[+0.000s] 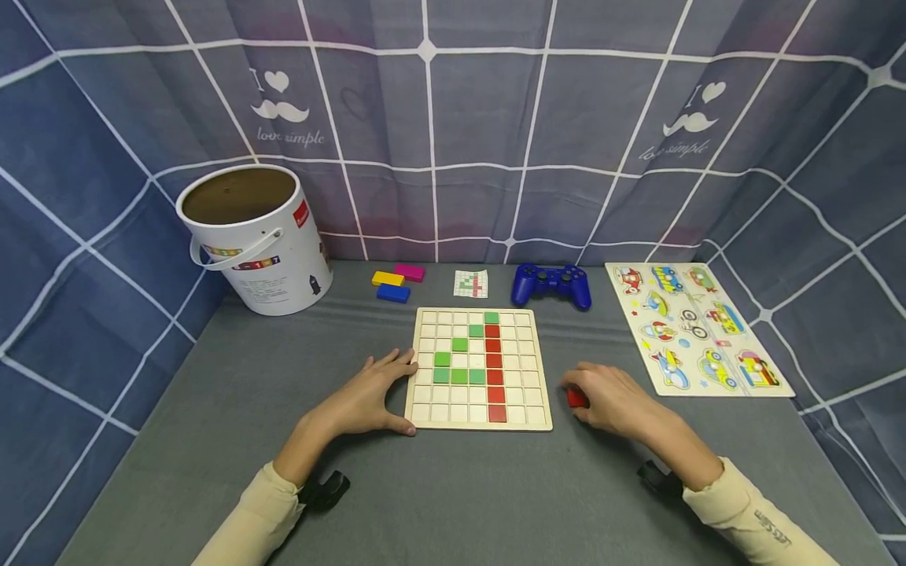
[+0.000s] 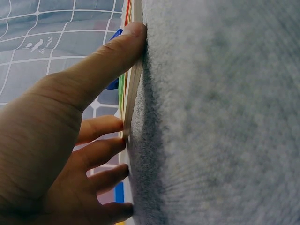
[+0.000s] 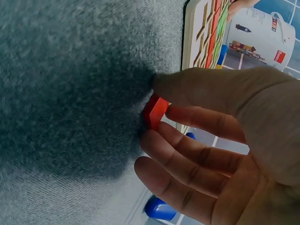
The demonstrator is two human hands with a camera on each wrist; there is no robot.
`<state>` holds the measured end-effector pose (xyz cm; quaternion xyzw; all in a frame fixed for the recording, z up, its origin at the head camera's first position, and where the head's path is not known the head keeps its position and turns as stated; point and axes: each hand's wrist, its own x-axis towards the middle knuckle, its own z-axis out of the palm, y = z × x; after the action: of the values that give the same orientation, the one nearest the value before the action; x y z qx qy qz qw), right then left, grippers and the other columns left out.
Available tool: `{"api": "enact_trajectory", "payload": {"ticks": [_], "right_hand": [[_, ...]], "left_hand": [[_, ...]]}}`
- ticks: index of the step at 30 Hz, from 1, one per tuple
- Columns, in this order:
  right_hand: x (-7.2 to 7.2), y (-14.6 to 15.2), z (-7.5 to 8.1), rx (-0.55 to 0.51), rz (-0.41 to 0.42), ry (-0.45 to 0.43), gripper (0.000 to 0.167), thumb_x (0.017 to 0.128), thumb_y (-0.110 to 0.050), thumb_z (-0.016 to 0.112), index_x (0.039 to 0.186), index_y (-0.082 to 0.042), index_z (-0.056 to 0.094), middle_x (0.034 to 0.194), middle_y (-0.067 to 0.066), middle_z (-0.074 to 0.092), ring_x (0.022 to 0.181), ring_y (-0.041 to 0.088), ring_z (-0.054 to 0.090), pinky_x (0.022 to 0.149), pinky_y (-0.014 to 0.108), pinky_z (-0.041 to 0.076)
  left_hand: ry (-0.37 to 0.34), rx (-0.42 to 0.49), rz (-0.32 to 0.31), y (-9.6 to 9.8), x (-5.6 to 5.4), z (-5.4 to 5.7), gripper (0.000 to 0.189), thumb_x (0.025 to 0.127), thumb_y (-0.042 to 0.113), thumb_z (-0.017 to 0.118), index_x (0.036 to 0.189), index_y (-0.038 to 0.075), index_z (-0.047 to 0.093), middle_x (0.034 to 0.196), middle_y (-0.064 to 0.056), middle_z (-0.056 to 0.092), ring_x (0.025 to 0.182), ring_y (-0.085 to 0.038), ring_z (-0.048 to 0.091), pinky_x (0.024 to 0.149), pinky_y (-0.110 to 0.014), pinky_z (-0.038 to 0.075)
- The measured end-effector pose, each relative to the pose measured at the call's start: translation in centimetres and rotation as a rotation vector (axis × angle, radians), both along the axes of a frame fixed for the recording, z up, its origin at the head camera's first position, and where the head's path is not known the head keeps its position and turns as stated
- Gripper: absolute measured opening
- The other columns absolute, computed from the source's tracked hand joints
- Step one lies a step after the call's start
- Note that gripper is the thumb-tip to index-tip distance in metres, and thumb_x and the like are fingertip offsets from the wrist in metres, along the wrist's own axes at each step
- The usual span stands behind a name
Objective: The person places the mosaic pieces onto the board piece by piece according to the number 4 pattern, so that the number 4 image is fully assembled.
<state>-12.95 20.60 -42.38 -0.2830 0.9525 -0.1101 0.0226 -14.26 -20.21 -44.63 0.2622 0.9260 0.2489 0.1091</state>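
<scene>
A wooden grid board [image 1: 520,393] lies on the grey table, with green square tiles [image 1: 459,344] and a column of red tiles [image 1: 494,361] in its cells. My left hand [image 1: 368,395] rests at the board's left edge, its fingers spread and the thumb near the front corner. In the left wrist view the thumb [image 2: 108,61] and fingertips touch the board's side. To the right of the board, my right hand [image 1: 612,399] holds a red block [image 3: 155,111] low at the table surface. The fingers cover part of that block.
Behind the board lie a small pattern card [image 1: 470,284], a blue game controller [image 1: 550,284], and yellow [image 1: 387,278], pink [image 1: 410,272] and blue [image 1: 392,293] blocks. A white bucket [image 1: 283,275] stands back left. A picture puzzle board [image 1: 697,330] lies on the right.
</scene>
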Motion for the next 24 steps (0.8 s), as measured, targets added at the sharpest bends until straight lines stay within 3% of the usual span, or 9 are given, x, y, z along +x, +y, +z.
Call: {"api": "enact_trajectory", "payload": {"ticks": [7,24], "right_hand": [[-0.5,0.0,-0.2,-0.017,-0.003,0.007,0.024,0.074,-0.006,0.085,0.094,-0.008,0.073,0.086,-0.002,0.061,0.069,0.012,0.051,0.058,0.032,0.044],[-2.1,-4.9,0.4,-0.123,0.096,0.042,0.02,0.079,-0.008,0.08,0.098,-0.008,0.073,0.087,-0.003,0.057,0.066,0.009,0.047,0.056,0.026,0.041]], "left_hand": [[0.005,0.002,-0.004,0.0,0.1,0.1,0.103,0.065,0.051,0.091,0.147,0.006,0.049,0.161,-0.011,0.03,0.149,-0.036,0.019,0.114,-0.067,0.013],[-0.012,-0.013,0.009,0.0,0.1,0.0,0.104,0.064,0.051,0.092,0.148,0.007,0.049,0.162,-0.008,0.029,0.15,-0.033,0.018,0.114,-0.066,0.012]]}}
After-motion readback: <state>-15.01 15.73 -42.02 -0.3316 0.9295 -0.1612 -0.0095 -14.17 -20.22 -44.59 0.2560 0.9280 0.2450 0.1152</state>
